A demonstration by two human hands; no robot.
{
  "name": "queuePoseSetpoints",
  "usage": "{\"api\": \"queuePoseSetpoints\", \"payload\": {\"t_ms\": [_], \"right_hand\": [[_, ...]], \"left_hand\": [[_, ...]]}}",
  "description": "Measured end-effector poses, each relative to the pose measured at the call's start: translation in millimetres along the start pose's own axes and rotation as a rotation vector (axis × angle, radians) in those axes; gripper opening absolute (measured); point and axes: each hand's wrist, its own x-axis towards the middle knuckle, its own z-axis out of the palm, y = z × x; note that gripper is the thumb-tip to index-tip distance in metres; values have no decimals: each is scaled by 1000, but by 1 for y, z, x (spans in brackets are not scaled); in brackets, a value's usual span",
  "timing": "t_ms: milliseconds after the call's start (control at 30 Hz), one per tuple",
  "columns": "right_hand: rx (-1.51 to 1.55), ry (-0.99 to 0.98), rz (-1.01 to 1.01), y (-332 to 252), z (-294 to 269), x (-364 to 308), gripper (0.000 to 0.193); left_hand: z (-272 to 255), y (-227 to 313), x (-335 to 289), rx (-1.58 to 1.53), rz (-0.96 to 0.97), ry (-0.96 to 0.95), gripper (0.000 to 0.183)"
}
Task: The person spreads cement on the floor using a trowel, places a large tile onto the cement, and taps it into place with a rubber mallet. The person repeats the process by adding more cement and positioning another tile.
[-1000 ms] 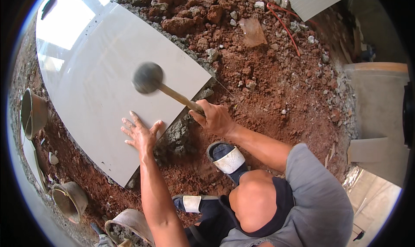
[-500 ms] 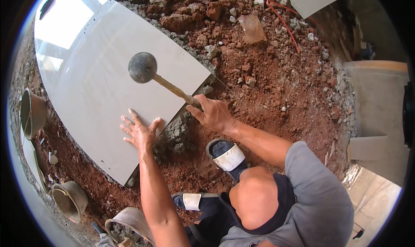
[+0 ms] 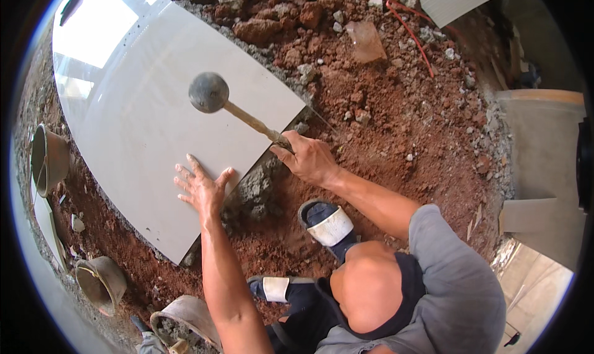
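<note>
A rubber mallet (image 3: pixel 208 93) with a round dark head and a wooden handle is gripped near the handle's end by my right hand (image 3: pixel 311 161). Its head is over the glossy pale floor tiles (image 3: pixel 154 125); whether it touches them I cannot tell. My left hand (image 3: pixel 203 185) lies flat on the tile near its closest edge, fingers spread. Grey mortar (image 3: pixel 255 190) shows along the tile's edge below my right hand. A thin string (image 3: pixel 323 120) runs off the tile's right corner.
Several buckets stand at the left, among them a grey bucket (image 3: pixel 51 159) and one holding mortar (image 3: pixel 185 320). Loose red soil (image 3: pixel 383 150) with stones surrounds the tiles. A red strap (image 3: pixel 413 38) lies at the upper right, near a pale panel (image 3: pixel 455 1). My sandalled foot (image 3: pixel 328 225) is on the soil.
The view has shifted slightly. My left hand stays flat on the tile, and my right hand still holds the mallet over it, with little visible movement.
</note>
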Motion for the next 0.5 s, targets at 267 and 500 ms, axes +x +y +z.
{"api": "queuePoseSetpoints", "payload": {"t_ms": [267, 500], "right_hand": [[3, -30, -4, -3, 2, -5, 40], [-22, -131, 32, -1, 5, -4, 41]], "left_hand": [[-1, 3, 0, -41, 1, 33, 119], [-2, 3, -3, -52, 6, 40, 119]]}}
